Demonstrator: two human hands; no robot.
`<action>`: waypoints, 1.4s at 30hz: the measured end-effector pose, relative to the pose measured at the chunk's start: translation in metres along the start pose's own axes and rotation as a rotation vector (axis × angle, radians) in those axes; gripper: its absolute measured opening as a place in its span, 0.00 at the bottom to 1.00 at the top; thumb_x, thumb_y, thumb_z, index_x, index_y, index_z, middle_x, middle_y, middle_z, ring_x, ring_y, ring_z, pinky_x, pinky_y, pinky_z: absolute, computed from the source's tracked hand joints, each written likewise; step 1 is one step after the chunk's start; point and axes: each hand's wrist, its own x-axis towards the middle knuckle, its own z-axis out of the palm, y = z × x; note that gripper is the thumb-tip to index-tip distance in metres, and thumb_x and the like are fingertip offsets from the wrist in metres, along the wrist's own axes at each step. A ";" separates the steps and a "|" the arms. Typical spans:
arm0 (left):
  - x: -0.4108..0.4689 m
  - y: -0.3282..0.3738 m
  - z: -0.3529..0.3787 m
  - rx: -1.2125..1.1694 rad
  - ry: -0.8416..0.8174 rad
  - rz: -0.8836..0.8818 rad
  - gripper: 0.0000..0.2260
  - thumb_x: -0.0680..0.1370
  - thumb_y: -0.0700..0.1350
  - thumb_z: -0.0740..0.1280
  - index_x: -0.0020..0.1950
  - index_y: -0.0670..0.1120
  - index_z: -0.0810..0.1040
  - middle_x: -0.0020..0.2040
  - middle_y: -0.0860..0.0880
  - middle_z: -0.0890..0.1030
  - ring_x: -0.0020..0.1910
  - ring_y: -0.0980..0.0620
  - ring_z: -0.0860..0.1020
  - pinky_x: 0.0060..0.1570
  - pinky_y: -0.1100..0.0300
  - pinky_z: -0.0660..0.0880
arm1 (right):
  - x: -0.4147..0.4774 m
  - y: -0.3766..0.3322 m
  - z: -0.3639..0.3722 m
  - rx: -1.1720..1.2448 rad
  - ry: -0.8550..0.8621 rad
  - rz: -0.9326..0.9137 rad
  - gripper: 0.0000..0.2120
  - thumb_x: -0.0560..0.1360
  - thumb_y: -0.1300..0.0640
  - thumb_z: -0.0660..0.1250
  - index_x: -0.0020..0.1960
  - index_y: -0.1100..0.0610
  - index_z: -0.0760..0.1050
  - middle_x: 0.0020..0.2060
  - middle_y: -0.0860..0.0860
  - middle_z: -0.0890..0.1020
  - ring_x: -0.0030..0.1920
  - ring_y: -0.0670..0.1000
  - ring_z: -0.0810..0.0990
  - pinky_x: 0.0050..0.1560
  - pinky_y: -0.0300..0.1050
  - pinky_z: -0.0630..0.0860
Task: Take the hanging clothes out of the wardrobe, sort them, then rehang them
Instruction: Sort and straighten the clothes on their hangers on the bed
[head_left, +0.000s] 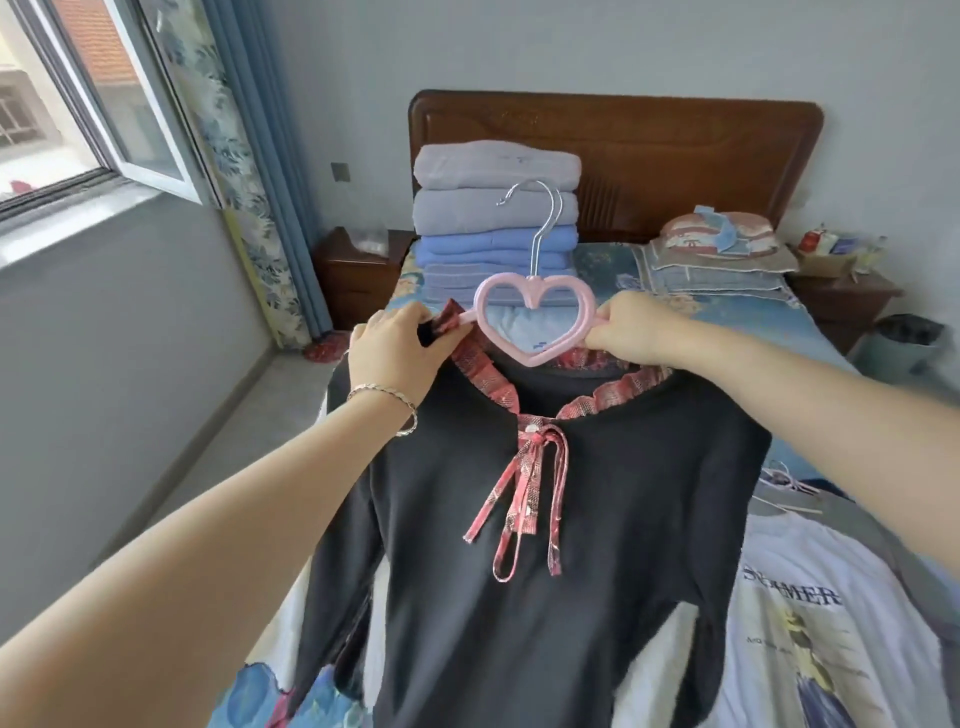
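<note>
Beyond both grips lay the bed (810, 312), and the black top (545, 597) hung below them, draped down toward me over the bedding. Below and to the right of the right grip (628, 332), a white printed T-shirt (810, 623) lay flat on the bed. A stack of folded blankets (493, 208) sat well beyond the grips, against the headboard.

Between the grips I held the pink hanger (540, 358), its heart-shaped centre above the neckline and its wire hook (546, 239) pointing away from me. The right grip was curled tight around the hanger's right arm, just outside the collar. The left grip (395, 348) was pinched on the black top at its neckline, where the red ruffled collar (483, 379) met the hanger's left arm. The ribbon bow (530, 488) dangled loose below the midpoint of the two grips.

I judged this to be the step of working hanger and top together at the neck. With most of the hanger showing above the collar, I could not tell whether it was going in or coming out. Either way, the next move called for the left grip to stretch the neckline open. The right grip would tilt the hanger so one arm passed through without snagging the ruffle.
</note>
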 end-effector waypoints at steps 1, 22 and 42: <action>0.000 0.000 0.016 0.020 -0.048 -0.010 0.19 0.75 0.61 0.62 0.47 0.45 0.75 0.47 0.46 0.80 0.50 0.43 0.75 0.52 0.54 0.65 | 0.008 0.012 0.011 0.008 0.006 0.032 0.21 0.76 0.49 0.63 0.28 0.56 0.62 0.27 0.52 0.68 0.34 0.54 0.68 0.34 0.46 0.60; 0.000 -0.006 0.409 0.260 -0.407 -0.295 0.16 0.76 0.51 0.67 0.55 0.40 0.75 0.57 0.41 0.71 0.56 0.40 0.72 0.46 0.49 0.69 | 0.219 0.307 0.262 -0.037 -0.091 0.255 0.12 0.76 0.53 0.64 0.57 0.57 0.78 0.53 0.57 0.81 0.57 0.58 0.78 0.50 0.46 0.74; -0.062 0.044 0.533 0.027 -1.116 -0.215 0.16 0.79 0.38 0.57 0.65 0.45 0.73 0.64 0.43 0.74 0.59 0.43 0.74 0.56 0.59 0.69 | 0.090 0.454 0.319 0.270 -0.300 0.640 0.16 0.77 0.62 0.60 0.63 0.62 0.73 0.62 0.56 0.75 0.64 0.54 0.73 0.57 0.39 0.68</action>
